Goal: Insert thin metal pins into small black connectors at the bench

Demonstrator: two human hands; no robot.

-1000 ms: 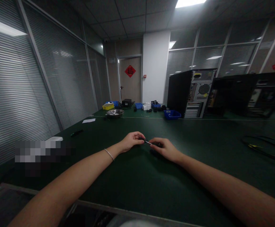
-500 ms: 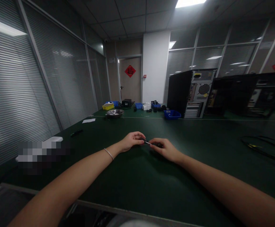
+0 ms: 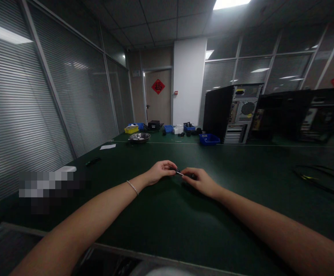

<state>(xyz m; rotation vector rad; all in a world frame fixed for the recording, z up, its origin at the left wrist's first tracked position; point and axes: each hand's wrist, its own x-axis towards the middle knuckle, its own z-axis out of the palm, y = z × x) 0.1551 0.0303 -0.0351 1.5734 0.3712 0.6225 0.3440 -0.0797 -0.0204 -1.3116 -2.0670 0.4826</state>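
Observation:
Over the middle of the green table [image 3: 155, 214], my left hand [image 3: 160, 172] pinches a small dark object [image 3: 177, 170], whose shape is mostly hidden by the fingers. Just to its right, my right hand [image 3: 199, 181] is closed around a thin tool [image 3: 180, 173] with a bright metal shaft. The shaft points left and meets or nearly meets the dark object. A dark handle part shows under the right fingers. A beaded bracelet circles my left wrist.
A metal bowl [image 3: 139, 138], a white paper [image 3: 108, 147] and a dark tool [image 3: 93, 161] lie left. Behind are a yellow bin [image 3: 131, 130], a blue bin [image 3: 209, 139] and a computer tower [image 3: 232, 115]. Black cables [image 3: 322, 178] lie right.
The small dark object between my fingers has tilted slightly. Both hands stay in nearly the same place.

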